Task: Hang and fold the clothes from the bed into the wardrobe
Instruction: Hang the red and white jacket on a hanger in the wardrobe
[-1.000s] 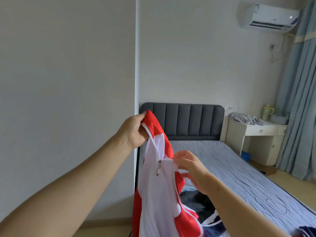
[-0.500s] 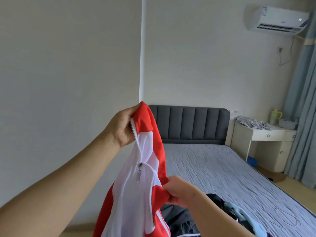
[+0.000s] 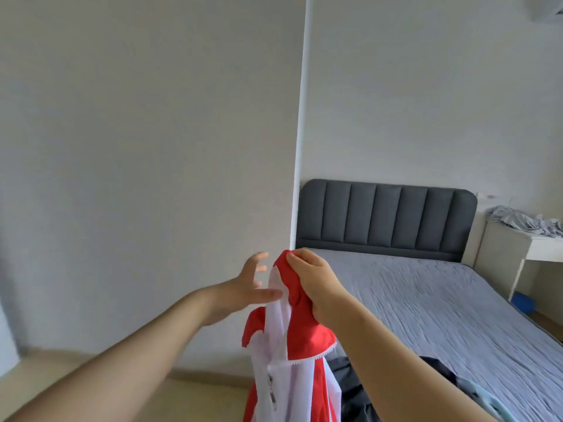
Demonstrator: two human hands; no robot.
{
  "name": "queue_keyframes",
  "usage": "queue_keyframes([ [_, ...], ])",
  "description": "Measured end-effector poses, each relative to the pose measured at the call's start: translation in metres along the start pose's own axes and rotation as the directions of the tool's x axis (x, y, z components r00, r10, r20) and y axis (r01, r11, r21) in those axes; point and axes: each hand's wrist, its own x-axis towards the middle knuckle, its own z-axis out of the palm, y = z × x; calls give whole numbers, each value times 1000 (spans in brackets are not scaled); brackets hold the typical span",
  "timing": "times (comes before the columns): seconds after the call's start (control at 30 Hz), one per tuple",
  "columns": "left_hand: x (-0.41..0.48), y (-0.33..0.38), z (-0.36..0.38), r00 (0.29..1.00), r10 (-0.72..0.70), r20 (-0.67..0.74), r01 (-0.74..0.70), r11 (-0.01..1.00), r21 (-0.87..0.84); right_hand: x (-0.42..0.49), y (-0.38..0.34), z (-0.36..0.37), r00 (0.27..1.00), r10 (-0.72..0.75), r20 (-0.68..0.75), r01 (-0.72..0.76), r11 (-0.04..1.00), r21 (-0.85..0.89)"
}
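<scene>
Jacket [image 3: 304, 336]: soft, light, probably slippery

Grey-sheeted bed [image 3: 426, 300] is seen from three to five o'clock. The red-and-white jacket is held up at six o'clock, and a heap of dark clothes [image 3: 350, 388] is left on the sheet at five. The jacket's top is bunched in the clenched right hand [image 3: 313, 281]. The left hand [image 3: 246, 287], at its nine o'clock, is spread and grasps nothing. The limp, thin cloth is judged light and prone to slide, so it is best taken at the shoulders or collar, not the zip [image 3: 270, 388].

White walls [image 3: 122, 147], grey padded bed [image 3: 426, 300], white desk [image 3: 545, 249], beige floor [image 3: 91, 388]
</scene>
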Motion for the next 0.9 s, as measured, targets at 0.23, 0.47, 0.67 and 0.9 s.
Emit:
queue_keyframes([
  [0.23,18,-90,-19,973,-125,-193,139,989,58,38,16,60,991,-49,122,53,998,-27],
  [0.47,27,-177,-110,893,-162,-420,259,948,186,120,56,135,997,-52,51,55,996,-73],
  [0.67,12,-242,-223,838,-268,-475,339,939,67,204,67,261,996,-39,83,46,995,-93],
  [0.9,-34,-308,-356,720,-481,-499,626,762,169,255,68,404,963,-89,254,118,988,-101],
])
